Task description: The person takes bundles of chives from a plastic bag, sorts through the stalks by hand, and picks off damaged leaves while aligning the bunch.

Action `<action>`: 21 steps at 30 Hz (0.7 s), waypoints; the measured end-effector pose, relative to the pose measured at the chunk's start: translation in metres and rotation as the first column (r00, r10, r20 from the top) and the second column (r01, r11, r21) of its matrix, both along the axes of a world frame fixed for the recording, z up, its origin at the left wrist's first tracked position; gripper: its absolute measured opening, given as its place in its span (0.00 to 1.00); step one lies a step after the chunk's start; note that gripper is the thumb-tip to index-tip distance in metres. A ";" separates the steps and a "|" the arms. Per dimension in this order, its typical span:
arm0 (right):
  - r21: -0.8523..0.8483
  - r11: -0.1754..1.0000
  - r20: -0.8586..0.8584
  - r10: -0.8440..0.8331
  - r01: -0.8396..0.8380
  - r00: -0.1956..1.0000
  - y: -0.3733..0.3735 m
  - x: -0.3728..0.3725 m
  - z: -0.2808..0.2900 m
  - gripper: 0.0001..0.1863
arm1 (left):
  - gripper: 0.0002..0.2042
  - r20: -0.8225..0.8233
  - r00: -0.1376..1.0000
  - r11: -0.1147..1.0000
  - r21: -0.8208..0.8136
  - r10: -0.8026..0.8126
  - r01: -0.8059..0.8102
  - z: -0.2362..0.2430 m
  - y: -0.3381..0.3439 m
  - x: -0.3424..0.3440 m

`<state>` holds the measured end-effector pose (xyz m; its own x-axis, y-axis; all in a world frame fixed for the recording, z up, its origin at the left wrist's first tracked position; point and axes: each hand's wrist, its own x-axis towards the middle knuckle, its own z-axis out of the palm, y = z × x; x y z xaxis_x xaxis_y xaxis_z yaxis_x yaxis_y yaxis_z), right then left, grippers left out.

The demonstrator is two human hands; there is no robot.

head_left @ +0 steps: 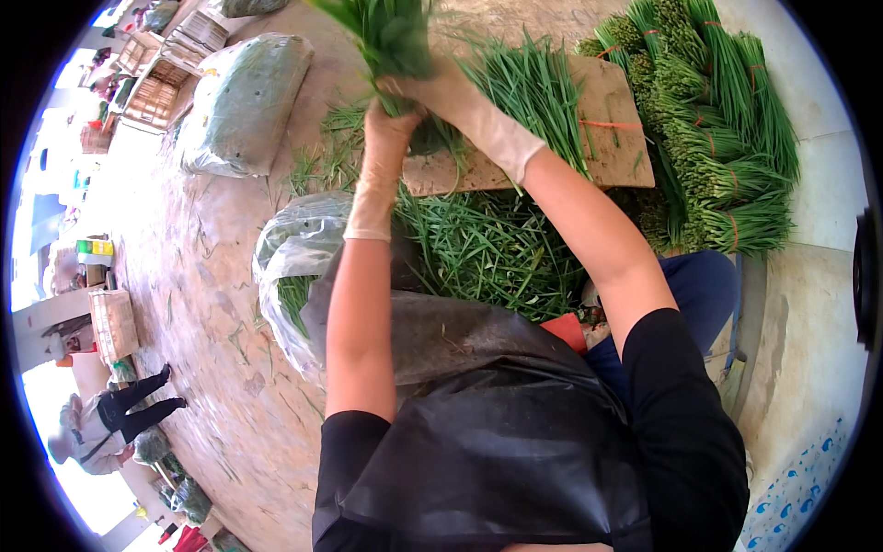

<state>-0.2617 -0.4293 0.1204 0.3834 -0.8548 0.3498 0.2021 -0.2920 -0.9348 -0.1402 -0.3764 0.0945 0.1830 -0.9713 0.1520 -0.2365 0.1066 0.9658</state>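
A bunch of long green chives [391, 41] is held up at the top of the view, its upper leaves smeared by motion. My left hand [391, 129], in a pale glove, is closed round the lower part of the bunch. Just above it and to the right, my gloved right hand [437, 90] is closed on the same bunch, its fingers partly hidden by leaves. Loose chives [538, 87] lie on a board [612, 152] to the right of my hands, with an orange-red band [609, 124] across the board.
Banded bundles of budded stalks [713, 120] are piled at the right by the wall. Loose green leaves [497, 244] heap below the board. Plastic-wrapped sacks [248, 106] and crates [156, 92] stand at the left. Another person [101, 423] is far left.
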 end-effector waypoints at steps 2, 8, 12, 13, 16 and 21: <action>0.102 0.992 -0.203 -0.054 0.075 0.978 -0.012 0.008 0.032 0.32 | 0.25 -0.168 0.976 0.990 0.006 -0.138 0.141 0.038 0.000 0.004; 0.413 0.903 0.081 0.095 -0.120 0.992 0.008 0.028 0.099 0.26 | 0.30 -0.714 0.687 0.961 0.076 -0.134 0.267 0.093 0.049 0.023; 0.580 0.797 0.108 0.128 -0.167 0.986 0.034 0.024 0.098 0.29 | 0.28 -0.951 0.280 0.942 -0.032 -0.132 0.335 0.091 0.088 -0.001; 0.165 0.986 -0.329 0.039 0.017 0.943 0.033 0.021 0.093 0.34 | 0.24 -0.954 0.262 0.948 -0.059 -0.146 0.313 0.090 0.092 -0.007; -0.259 0.964 -0.814 -0.187 -0.055 0.550 0.071 0.025 0.112 0.47 | 0.20 -0.946 0.241 0.948 -0.143 -0.215 0.285 0.057 0.113 0.020; 0.098 0.980 -0.558 0.196 -0.170 0.806 0.121 -0.051 0.116 0.43 | 0.15 -0.896 0.443 0.976 0.097 0.001 0.193 0.087 0.146 -0.002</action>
